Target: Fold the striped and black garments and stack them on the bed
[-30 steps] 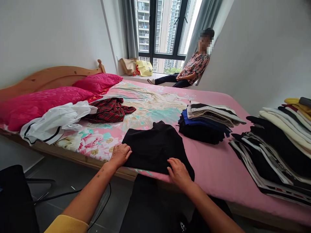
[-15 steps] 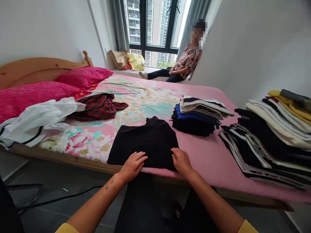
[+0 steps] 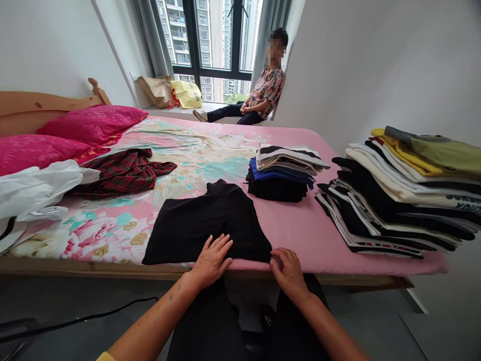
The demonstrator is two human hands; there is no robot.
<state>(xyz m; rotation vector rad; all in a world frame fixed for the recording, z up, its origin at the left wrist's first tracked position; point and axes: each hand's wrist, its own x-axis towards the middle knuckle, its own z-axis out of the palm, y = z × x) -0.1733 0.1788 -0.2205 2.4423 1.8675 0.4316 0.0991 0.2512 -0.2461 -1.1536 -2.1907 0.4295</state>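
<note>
A black top (image 3: 203, 220) lies folded flat at the near edge of the bed, its neck part pointing away from me. My left hand (image 3: 212, 259) rests palm down on its lower edge, fingers stretched out. At the top's lower right corner, my right hand (image 3: 288, 271) has thumb and fingertips closed on the cloth. Just beyond, to the right, sits a small stack of folded clothes (image 3: 280, 183), with black and blue pieces below and striped ones above.
A tall pile of folded clothes (image 3: 398, 205) stands at the right. Leftward lie a crumpled red plaid garment (image 3: 124, 173), a white garment (image 3: 33, 188) and magenta pillows (image 3: 93, 123). A person (image 3: 263, 95) sits on the window ledge near a yellow bag (image 3: 187, 94). A cable (image 3: 93, 317) crosses the floor.
The view has swung right. My right hand has slid down the top's right side to its lower corner; my left hand still lies on the lower edge, slightly farther in.
</note>
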